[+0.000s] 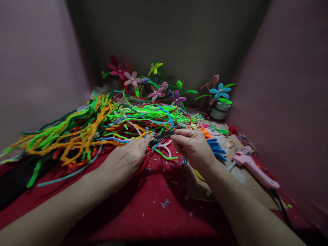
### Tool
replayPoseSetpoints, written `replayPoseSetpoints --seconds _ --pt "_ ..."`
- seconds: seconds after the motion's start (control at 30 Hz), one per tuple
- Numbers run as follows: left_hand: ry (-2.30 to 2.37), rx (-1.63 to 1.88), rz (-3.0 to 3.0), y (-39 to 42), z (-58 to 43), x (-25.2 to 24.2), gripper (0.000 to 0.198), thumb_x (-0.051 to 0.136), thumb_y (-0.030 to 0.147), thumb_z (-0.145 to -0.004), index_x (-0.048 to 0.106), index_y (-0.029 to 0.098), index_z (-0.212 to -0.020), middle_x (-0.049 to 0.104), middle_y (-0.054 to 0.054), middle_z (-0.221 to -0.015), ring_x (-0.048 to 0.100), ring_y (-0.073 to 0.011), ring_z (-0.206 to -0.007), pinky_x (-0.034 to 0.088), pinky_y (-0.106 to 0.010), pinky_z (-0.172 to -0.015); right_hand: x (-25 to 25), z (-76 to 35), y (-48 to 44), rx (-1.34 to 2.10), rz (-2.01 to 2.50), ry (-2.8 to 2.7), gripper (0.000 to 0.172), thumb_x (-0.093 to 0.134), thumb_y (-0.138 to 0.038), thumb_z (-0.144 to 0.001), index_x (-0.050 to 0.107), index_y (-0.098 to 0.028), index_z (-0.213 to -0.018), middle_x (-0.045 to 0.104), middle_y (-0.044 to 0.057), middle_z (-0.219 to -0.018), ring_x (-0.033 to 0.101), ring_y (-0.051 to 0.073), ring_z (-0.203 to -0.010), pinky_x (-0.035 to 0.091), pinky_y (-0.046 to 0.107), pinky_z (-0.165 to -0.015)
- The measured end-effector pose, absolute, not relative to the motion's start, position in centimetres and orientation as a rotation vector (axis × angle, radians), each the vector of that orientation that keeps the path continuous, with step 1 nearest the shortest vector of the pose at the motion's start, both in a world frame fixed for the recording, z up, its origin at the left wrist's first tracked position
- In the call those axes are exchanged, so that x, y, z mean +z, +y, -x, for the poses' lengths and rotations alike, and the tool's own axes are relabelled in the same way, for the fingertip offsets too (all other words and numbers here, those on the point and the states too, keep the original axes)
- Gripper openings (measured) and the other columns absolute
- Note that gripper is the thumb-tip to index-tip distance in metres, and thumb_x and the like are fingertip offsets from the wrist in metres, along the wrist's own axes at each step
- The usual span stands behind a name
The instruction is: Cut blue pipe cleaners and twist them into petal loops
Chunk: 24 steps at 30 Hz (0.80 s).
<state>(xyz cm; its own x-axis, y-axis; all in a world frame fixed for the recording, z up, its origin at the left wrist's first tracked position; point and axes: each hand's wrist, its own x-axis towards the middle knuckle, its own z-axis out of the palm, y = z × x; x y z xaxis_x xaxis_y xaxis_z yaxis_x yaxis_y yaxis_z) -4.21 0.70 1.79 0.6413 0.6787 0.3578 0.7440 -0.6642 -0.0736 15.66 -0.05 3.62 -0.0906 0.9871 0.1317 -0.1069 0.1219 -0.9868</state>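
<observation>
My left hand point(130, 153) is closed around scissors point(162, 136) with dark blades and a red handle that shows below the palm. The blades point up and to the right. At their tip, my right hand point(196, 145) pinches a blue pipe cleaner, which is mostly hidden by the fingers; a blue end hangs below the hand. Another blue pipe cleaner point(169, 116) curves above the blades. Whether the blades touch the pinched piece, I cannot tell. Beside my right hand lie several blue loops point(216, 149) and orange pieces point(205, 133).
A heap of coloured pipe cleaners point(84, 133) covers the left and middle of the red cloth point(153, 218). Pipe-cleaner flowers point(132, 79) stand behind, and a blue flower point(220, 91) rises by a small jar point(219, 111). A pink glue gun point(256, 169) rests on cardboard point(197, 186), right.
</observation>
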Motion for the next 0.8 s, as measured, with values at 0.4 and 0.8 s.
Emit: replayPoseSetpoints --seconds 0.4,0.8 --pt "-1.151 -0.544 2.747 0.8 4.26 1.21 0.043 0.034 0.012 -0.084 0.043 0.006 -0.126 0.058 -0.019 -0.118 0.06 -0.0249 -0.103 0.05 -0.038 -0.086 3.71 -15.47 -0.02 1.233 1.022 -1.236 0.027 0.058 -0.02 -0.068 0.043 -0.016 -0.046 0.036 -0.007 -0.039 0.026 0.003 -0.038 0.017 0.021 -0.04" --pt "-1.17 -0.517 2.789 0.67 4.23 0.83 0.046 0.031 0.011 -0.085 0.038 0.002 -0.13 0.052 -0.022 -0.126 0.053 -0.0271 -0.112 0.047 -0.041 -0.091 3.64 -15.66 0.04 1.194 1.03 -1.316 0.028 0.053 -0.017 -0.07 0.038 -0.016 -0.045 0.035 -0.007 -0.041 0.026 0.003 -0.04 0.017 0.022 -0.041"
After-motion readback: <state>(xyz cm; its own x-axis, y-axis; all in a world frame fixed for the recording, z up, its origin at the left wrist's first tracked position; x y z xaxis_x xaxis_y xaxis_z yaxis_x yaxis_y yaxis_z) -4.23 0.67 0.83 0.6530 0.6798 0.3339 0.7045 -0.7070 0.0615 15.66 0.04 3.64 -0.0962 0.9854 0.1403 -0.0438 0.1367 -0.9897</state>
